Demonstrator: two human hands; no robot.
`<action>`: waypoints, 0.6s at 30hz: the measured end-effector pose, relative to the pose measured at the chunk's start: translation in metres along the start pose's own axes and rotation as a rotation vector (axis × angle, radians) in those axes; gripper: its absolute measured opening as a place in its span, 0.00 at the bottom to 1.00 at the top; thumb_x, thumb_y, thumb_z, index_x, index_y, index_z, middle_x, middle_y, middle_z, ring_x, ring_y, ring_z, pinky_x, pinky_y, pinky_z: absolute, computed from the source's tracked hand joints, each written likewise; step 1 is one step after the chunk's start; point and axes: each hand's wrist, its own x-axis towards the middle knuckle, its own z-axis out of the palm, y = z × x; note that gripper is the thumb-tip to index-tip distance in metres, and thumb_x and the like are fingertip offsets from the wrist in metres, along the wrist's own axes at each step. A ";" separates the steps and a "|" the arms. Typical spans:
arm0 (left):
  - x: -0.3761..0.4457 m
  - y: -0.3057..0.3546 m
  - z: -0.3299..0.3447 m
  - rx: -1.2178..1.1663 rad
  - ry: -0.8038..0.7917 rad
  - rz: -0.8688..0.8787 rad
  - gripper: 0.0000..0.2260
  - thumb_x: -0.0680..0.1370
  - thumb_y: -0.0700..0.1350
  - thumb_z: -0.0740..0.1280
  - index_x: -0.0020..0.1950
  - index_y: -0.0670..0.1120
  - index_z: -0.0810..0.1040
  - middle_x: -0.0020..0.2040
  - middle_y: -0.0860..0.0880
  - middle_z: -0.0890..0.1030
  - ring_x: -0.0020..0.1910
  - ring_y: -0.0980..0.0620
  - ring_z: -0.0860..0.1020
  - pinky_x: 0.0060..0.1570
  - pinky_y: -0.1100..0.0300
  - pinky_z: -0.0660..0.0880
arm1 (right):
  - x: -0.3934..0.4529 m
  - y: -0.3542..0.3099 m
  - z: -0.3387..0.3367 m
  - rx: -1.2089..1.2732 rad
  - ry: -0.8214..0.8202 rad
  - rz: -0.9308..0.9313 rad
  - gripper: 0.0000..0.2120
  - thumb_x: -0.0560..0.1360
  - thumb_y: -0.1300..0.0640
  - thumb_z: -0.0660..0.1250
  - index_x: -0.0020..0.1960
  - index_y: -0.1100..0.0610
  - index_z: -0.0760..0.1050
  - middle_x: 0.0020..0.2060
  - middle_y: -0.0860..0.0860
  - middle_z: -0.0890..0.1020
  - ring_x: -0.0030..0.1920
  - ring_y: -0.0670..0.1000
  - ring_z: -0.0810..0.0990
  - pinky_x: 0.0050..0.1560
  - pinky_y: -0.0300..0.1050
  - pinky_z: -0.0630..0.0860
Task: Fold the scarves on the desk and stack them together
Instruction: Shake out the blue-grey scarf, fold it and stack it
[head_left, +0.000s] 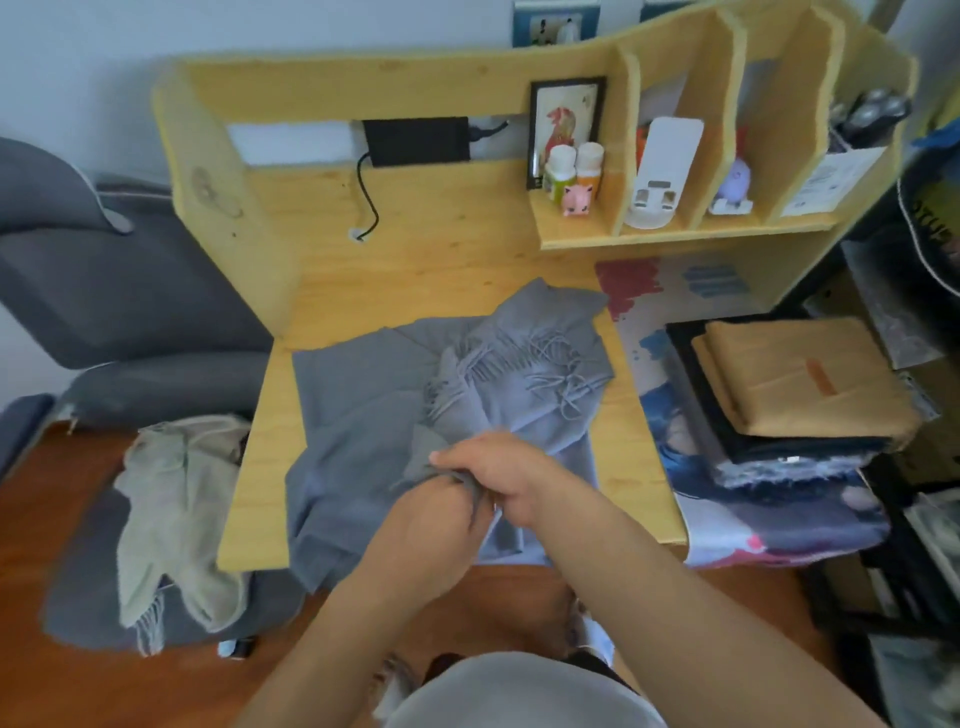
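Note:
A grey fringed scarf (363, 395) lies rumpled across the middle of the wooden desk (415, 249), its tassels lying on top toward the right and its near edge hanging over the front. My left hand (431, 525) and my right hand (498, 473) meet over the scarf's near middle, both pinching a bunched fold of grey cloth. At the right of the desk sits a stack of folded scarves: a tan one (795, 374) on top of a black one (810, 447). A beige scarf (171, 509) lies crumpled on a grey seat to the left, below the desk.
A printed mat (769, 525) covers the desk's right side under the stack. The shelf unit at the back holds a framed picture (563, 124), small bottles (574, 166), a pink figurine (576, 200) and a white device (660, 171). A black cable (366, 202) hangs at the back.

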 end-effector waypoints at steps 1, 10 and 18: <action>-0.004 -0.002 0.001 0.006 -0.010 0.006 0.14 0.82 0.51 0.57 0.50 0.48 0.80 0.38 0.48 0.82 0.36 0.52 0.80 0.37 0.62 0.73 | 0.005 -0.004 0.002 0.032 0.047 0.038 0.12 0.70 0.55 0.76 0.47 0.63 0.82 0.44 0.60 0.84 0.41 0.55 0.81 0.44 0.49 0.74; 0.004 0.011 0.004 0.006 -0.080 -0.207 0.19 0.86 0.53 0.51 0.46 0.46 0.77 0.47 0.45 0.81 0.48 0.44 0.80 0.47 0.52 0.73 | -0.013 -0.031 -0.035 -1.315 0.606 -0.266 0.10 0.81 0.51 0.64 0.52 0.57 0.77 0.53 0.58 0.81 0.56 0.61 0.80 0.46 0.49 0.74; 0.010 0.038 0.014 0.046 -0.315 -0.057 0.18 0.86 0.53 0.54 0.57 0.42 0.77 0.55 0.42 0.80 0.53 0.42 0.78 0.46 0.53 0.67 | 0.041 -0.015 -0.049 -1.169 0.065 -0.026 0.24 0.79 0.37 0.65 0.46 0.59 0.78 0.39 0.54 0.77 0.46 0.56 0.77 0.43 0.48 0.71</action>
